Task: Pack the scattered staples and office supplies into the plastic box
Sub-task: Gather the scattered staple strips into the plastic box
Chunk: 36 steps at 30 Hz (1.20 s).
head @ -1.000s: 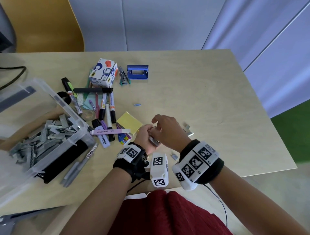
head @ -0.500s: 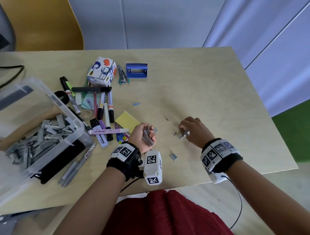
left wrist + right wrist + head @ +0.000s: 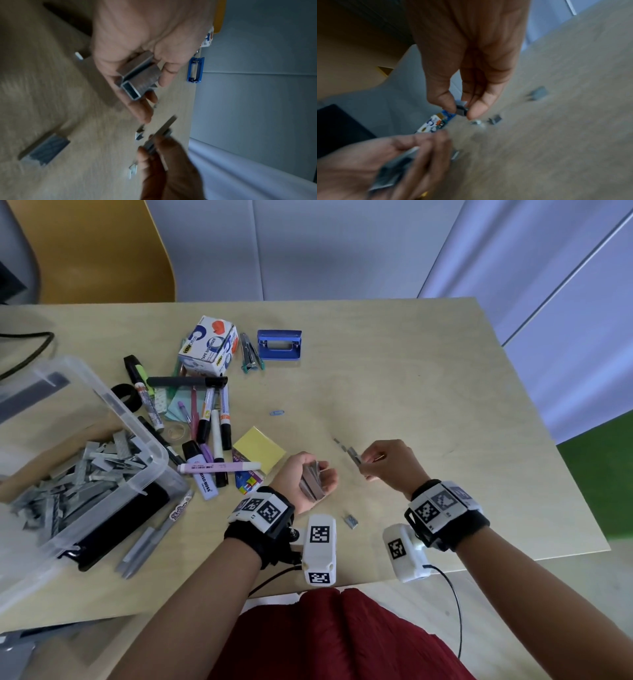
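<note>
The left hand (image 3: 310, 481) cups a bundle of grey metal staple strips (image 3: 311, 479) above the pale wooden tabletop (image 3: 428, 392). Just beside it, the right hand (image 3: 390, 463) pinches another staple strip (image 3: 354, 456). The clear plastic box (image 3: 102, 405) sits far left.

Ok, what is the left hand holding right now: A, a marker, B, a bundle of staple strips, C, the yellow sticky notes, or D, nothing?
B: the left hand lies palm up with its fingers curled round a bundle of staple strips, while the right hand pinches another strip above the table.
</note>
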Available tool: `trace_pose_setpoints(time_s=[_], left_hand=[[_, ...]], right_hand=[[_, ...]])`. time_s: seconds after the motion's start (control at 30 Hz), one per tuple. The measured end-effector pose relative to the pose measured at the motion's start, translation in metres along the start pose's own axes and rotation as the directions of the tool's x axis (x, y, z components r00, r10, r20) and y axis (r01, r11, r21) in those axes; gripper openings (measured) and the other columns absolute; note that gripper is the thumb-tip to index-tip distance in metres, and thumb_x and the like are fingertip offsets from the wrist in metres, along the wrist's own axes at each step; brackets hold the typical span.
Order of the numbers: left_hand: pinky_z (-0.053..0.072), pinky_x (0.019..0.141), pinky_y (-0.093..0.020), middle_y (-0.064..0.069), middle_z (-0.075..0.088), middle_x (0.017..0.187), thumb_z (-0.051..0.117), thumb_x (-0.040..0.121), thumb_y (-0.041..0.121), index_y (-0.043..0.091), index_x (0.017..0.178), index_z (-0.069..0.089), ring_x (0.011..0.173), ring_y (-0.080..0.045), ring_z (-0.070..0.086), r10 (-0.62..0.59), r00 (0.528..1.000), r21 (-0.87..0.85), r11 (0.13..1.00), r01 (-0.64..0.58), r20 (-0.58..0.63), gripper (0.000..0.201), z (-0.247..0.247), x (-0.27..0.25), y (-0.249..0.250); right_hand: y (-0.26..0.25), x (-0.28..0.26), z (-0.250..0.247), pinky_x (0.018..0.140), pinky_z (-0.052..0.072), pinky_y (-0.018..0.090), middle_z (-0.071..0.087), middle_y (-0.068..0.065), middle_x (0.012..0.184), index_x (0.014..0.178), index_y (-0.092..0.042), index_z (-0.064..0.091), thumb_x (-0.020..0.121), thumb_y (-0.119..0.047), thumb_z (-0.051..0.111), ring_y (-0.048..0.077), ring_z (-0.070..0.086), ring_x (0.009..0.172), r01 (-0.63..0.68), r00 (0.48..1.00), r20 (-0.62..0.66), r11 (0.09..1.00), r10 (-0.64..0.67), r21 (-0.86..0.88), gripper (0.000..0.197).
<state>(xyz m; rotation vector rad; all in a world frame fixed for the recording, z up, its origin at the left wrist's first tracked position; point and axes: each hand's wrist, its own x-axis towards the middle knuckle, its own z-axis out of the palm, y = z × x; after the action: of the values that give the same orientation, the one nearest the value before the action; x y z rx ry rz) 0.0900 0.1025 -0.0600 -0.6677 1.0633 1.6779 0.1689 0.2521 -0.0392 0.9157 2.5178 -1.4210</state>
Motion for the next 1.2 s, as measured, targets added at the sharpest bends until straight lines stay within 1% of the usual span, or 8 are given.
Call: trace_pose_setpoints(time_s=[0.17, 0.33, 0.47, 0.63, 0.87, 1.03, 1.13, 1.2], left_hand=[[0.055, 0.052, -0.027, -0.016, 0.060, 0.075, 0.038, 0.095, 0.016, 0.002, 0.088, 0.050, 0.060, -0.024, 0.061, -0.024, 0.996, -0.038, 0.999, 0.027, 0.085, 0.020, 0.011, -0.002, -0.007], [0.046, 0.043, -0.016, -0.005, 0.057, 0.052, 0.037, 0.095, 0.015, 0.007, 0.072, 0.050, 0.043, -0.014, 0.057, 0.004, 0.997, -0.039, 0.999, -0.001, 0.074, 0.028, 0.016, -0.001, -0.009], [0.039, 0.041, -0.013, -0.001, 0.052, 0.046, 0.040, 0.095, 0.025, 0.009, 0.070, 0.051, 0.035, -0.011, 0.051, -0.017, 0.999, -0.004, 1.000, 0.017, 0.037, 0.032, 0.007, 0.003, -0.006], [0.033, 0.034, -0.009, 0.006, 0.045, 0.039, 0.037, 0.097, 0.033, 0.014, 0.066, 0.046, 0.029, -0.006, 0.043, -0.031, 0.997, 0.058, 0.998, 0.027, 0.064, 0.037, -0.004, 0.001, 0.004], [0.032, 0.032, -0.009, 0.006, 0.043, 0.037, 0.038, 0.096, 0.043, 0.015, 0.064, 0.045, 0.027, -0.005, 0.042, -0.012, 0.998, 0.015, 1.000, 0.011, 0.055, 0.043, -0.010, 0.004, 0.010], [0.031, 0.031, -0.010, 0.007, 0.041, 0.038, 0.047, 0.092, 0.046, 0.017, 0.063, 0.044, 0.027, -0.005, 0.040, -0.008, 1.000, 0.059, 0.998, 0.007, 0.026, 0.041, -0.012, 0.004, 0.014], [0.026, 0.031, -0.009, 0.007, 0.037, 0.035, 0.058, 0.087, 0.043, 0.018, 0.058, 0.041, 0.025, -0.006, 0.034, 0.061, 0.998, 0.297, 0.954, -0.049, -0.032, 0.041, -0.010, 0.003, 0.021], [0.023, 0.034, -0.010, 0.005, 0.036, 0.035, 0.065, 0.084, 0.032, 0.017, 0.057, 0.039, 0.026, -0.009, 0.029, 0.214, 0.976, 0.580, 0.800, -0.152, -0.039, 0.040, -0.006, 0.003, 0.025]], right_hand=[[-0.033, -0.019, 0.010, 0.049, 0.038, 0.005, 0.059, -0.006, 0.065, 0.071, -0.014, 0.061, 0.071, -0.003, 0.070, 0.003, 0.053, 0.056, 0.121, 0.986, 0.126, 0.990, -0.112, -0.066, 0.014], [-0.047, -0.025, 0.019, 0.057, 0.041, 0.006, 0.062, -0.001, 0.075, 0.082, -0.005, 0.069, 0.075, -0.010, 0.070, 0.006, 0.054, 0.065, 0.244, 0.968, 0.089, 0.960, -0.233, -0.139, 0.009], [-0.036, -0.007, -0.007, 0.051, 0.043, 0.005, 0.065, 0.003, 0.070, 0.081, -0.004, 0.069, 0.081, -0.004, 0.060, -0.001, 0.056, 0.050, 0.173, 0.978, -0.095, 0.979, -0.184, -0.108, 0.009], [0.006, 0.010, -0.029, 0.085, 0.042, 0.022, 0.066, 0.011, 0.107, 0.107, -0.006, 0.066, 0.080, 0.002, 0.057, 0.021, 0.060, 0.097, 0.056, 0.995, -0.049, 0.896, -0.086, -0.440, 0.030], [0.025, 0.004, -0.016, 0.072, 0.035, 0.025, 0.059, 0.011, 0.099, 0.096, -0.002, 0.064, 0.083, 0.005, 0.048, 0.029, 0.055, 0.091, -0.002, 0.999, -0.043, 0.815, -0.028, -0.579, 0.022], [0.025, 0.007, -0.020, 0.062, 0.048, 0.022, 0.060, 0.005, 0.072, 0.081, -0.002, 0.065, 0.079, 0.002, 0.060, 0.018, 0.056, 0.065, -0.140, 0.990, -0.008, 0.987, 0.141, 0.073, 0.007], [0.013, 0.003, -0.021, 0.055, 0.051, 0.022, 0.052, 0.006, 0.069, 0.077, 0.002, 0.058, 0.086, 0.001, 0.047, 0.016, 0.049, 0.061, -0.278, 0.954, 0.154, 0.564, 0.258, 0.778, 0.014], [0.006, 0.003, -0.022, 0.050, 0.048, 0.021, 0.047, 0.008, 0.063, 0.070, -0.002, 0.052, 0.084, -0.002, 0.041, 0.017, 0.045, 0.057, -0.313, 0.929, 0.241, 0.248, 0.280, 0.917, 0.018]])
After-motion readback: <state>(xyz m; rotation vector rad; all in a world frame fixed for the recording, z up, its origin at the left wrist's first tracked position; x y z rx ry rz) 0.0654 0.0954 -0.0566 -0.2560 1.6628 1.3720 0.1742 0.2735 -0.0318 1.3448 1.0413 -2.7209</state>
